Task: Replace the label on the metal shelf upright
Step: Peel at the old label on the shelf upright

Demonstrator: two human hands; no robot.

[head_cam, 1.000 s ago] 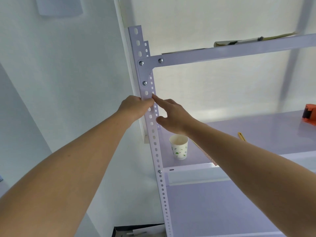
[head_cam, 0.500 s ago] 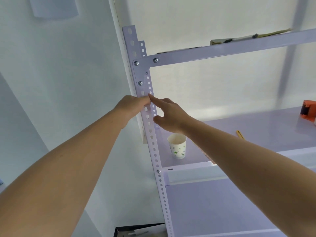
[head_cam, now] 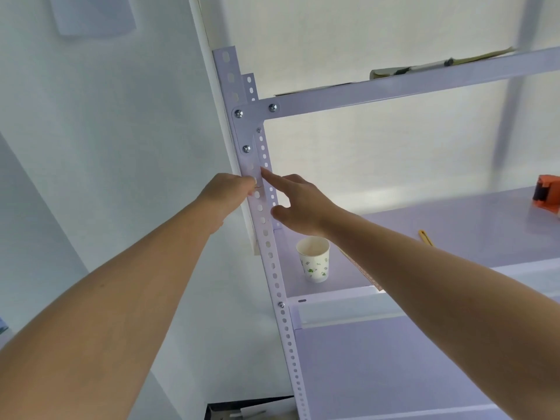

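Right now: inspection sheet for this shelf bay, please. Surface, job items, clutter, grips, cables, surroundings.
Surface: middle shelf, pale and glossy.
Job's things: upright, perforated, bolted to the top rail; pale label lying along its face below the bolts.
Clutter: paper cup standing on the shelf near the upright; orange tape dispenser at the right edge; yellow tool; flat papers on the top shelf.
Grips: left hand curled at the label's lower end, hold unclear; right hand index finger straight, tip on the label.
Cables: nothing seen.
Surroundings: white wall; dark box below.
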